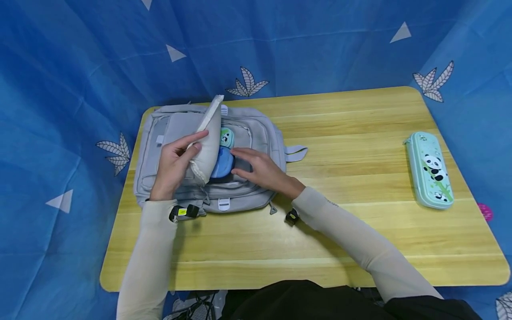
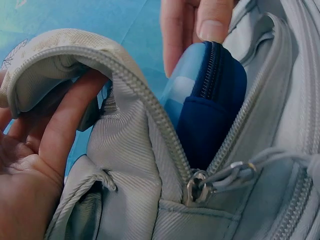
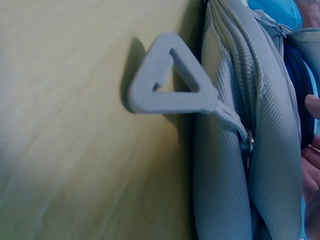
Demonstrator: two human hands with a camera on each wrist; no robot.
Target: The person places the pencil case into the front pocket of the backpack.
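Note:
A grey backpack (image 1: 256,195) lies flat at the table's left, its front pocket unzipped. My left hand (image 1: 174,164) grips the pocket's pale flap (image 1: 210,153) between thumb and fingers and holds it raised. In the left wrist view, the flap (image 2: 130,120) curves away from the open zipper. Inside the pocket sits a blue zip case (image 1: 223,162) with a navy zippered side. My right hand (image 1: 262,171) holds this case by its right end, thumb on the near side and fingers on the far side. Beside it shows a small green panda item (image 1: 226,138), partly covered by the flap.
A mint-green panda pencil case (image 1: 432,171) lies near the table's right edge. A grey strap (image 1: 296,153) sticks out right of the backpack. A triangular zipper pull (image 3: 172,95) hangs at its near side. Blue cloth (image 1: 320,49) surrounds the wooden table (image 1: 344,120).

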